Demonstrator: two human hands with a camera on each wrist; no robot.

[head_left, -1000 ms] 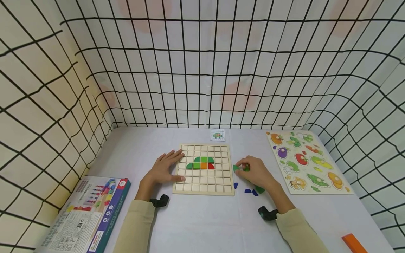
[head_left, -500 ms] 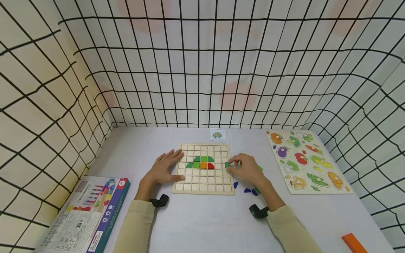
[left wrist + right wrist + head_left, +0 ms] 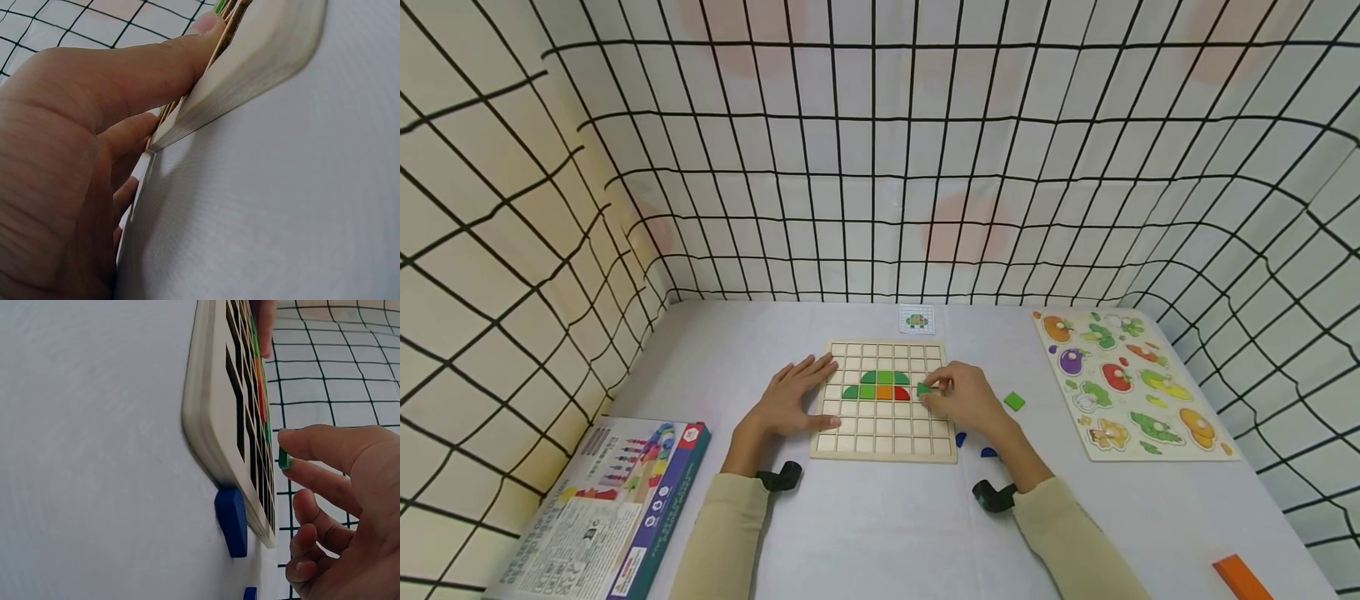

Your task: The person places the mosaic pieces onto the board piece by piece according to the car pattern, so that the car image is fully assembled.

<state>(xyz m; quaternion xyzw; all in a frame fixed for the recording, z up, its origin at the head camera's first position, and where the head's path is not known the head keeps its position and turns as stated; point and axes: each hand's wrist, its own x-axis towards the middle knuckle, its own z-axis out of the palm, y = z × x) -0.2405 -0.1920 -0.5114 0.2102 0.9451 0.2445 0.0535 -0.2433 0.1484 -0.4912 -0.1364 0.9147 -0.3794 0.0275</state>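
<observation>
A wooden grid board (image 3: 880, 450) lies mid-table in the head view, with green, orange and red tiles (image 3: 884, 392) set in its cells. My left hand (image 3: 786, 400) rests on the board's left edge, fingers spread; the left wrist view shows the thumb (image 3: 156, 75) lying over the rim. Between thumb and forefinger, my right hand (image 3: 962, 396) pinches a small green tile (image 3: 284, 459) over the board's right part, just right of the red tile. Its other fingers are curled in the right wrist view.
Blue half-round pieces (image 3: 988, 452) and a green square tile (image 3: 1015, 401) lie right of the board. A small pattern card (image 3: 917, 320) sits behind it. A vegetable puzzle board (image 3: 1138, 383) is at right, a box (image 3: 602, 508) at left, an orange block (image 3: 1242, 577) front right.
My right hand has moved left from beside the board to over it, carrying the green tile. This uncovers the green square tile on the table. My left hand has stayed in place.
</observation>
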